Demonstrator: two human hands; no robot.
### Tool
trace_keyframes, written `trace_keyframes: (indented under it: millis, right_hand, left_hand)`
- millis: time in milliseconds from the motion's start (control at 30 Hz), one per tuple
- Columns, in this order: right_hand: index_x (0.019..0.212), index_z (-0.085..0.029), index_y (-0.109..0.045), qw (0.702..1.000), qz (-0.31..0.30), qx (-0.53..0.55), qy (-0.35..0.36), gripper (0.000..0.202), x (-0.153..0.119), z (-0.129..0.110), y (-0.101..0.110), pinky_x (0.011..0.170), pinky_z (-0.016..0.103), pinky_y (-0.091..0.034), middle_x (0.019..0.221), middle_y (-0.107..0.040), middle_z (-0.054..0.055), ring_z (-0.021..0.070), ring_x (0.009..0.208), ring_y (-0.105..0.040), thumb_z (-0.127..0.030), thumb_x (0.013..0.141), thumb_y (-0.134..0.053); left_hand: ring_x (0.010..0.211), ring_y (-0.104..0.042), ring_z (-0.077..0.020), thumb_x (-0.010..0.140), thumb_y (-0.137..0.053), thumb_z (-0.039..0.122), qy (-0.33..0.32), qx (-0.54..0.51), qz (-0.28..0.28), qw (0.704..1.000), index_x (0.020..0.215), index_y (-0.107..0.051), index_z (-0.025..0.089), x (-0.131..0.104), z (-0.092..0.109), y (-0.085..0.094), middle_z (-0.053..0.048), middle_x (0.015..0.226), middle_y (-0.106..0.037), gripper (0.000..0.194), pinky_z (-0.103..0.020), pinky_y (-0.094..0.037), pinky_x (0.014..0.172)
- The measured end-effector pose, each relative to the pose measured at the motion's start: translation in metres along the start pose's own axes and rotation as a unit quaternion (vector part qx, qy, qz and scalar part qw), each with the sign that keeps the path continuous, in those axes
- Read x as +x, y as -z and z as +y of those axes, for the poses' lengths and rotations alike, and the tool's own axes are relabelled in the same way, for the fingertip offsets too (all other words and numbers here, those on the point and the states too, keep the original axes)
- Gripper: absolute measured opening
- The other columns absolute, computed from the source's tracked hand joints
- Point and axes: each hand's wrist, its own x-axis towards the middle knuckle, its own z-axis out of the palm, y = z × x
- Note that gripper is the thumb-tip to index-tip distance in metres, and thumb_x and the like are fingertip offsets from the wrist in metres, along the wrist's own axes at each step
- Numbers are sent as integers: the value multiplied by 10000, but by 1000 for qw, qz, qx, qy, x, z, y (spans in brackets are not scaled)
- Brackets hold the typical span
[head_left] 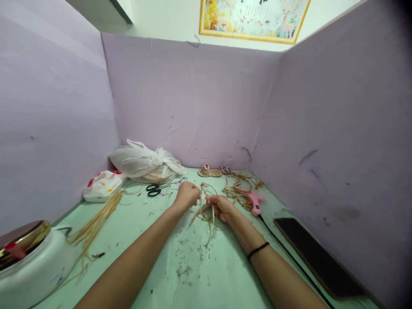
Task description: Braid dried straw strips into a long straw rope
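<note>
Scissors (153,190) left of the left hand (188,194), curled, cannot tell whether around anything; right of it, straw braid (204,189), pinched in the right hand (221,206): probably light, pliable, easily split, best gripped where plaited.

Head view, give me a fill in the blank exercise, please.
The right hand pinches pale straw-like strands above a tabletop coloured ____.
A thin black band circles the ____ wrist.
The pink plastic gun-shaped tool has a cord coloured ____.
The black-handled scissors lie nearer the ____ hand.
Answers: green; right; black; left.
</note>
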Motion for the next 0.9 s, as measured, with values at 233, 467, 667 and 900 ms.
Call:
trace_keyframes:
  millis: [233, 467, 667, 900]
  right_hand:
    - [544, -136, -487, 999, -32, 18, 3, 40, 0, -3, 1, 322, 184, -113, 392, -391, -59, 26, 318, -218, -143, 577, -509]
    - [589, -131, -516, 995, -41, -64, 72, 44, -9, -9, 3, 357, 166, -192, 422, -466, -57, 31, 347, -306, -132, 593, -560]
    - [608, -151, -566, 916, 57, -343, 201, 51, -6, -7, 2, 492, 188, -330, 533, -578, -1, 99, 518, -487, -126, 631, -527]
    - [534, -159, -616, 868, 130, -466, 112, 96, -24, -31, -4, 447, 223, -252, 471, -530, 21, 126, 498, -463, -223, 591, -572]
  left_hand:
    - [401, -450, -66, 656, -477, 72, 106, -111, -120, 981, 608, -559, 80, 16, -8, -9, -24, 480, -516, 96, -171, -338, 402]
    - [299, -278, -34, 552, -556, 100, 109, -101, -99, 984, 501, -488, 116, 19, -16, -13, 48, 349, -363, 87, -177, -156, 326]
    - [294, -200, -27, 529, -517, 105, 106, -115, -63, 986, 469, -421, 142, 15, -16, -18, 65, 330, -299, 120, -194, -82, 338]
    - [303, -199, -24, 516, -494, 96, 116, -151, -53, 980, 479, -375, 156, 16, -15, -22, 64, 341, -289, 139, -185, -95, 333]
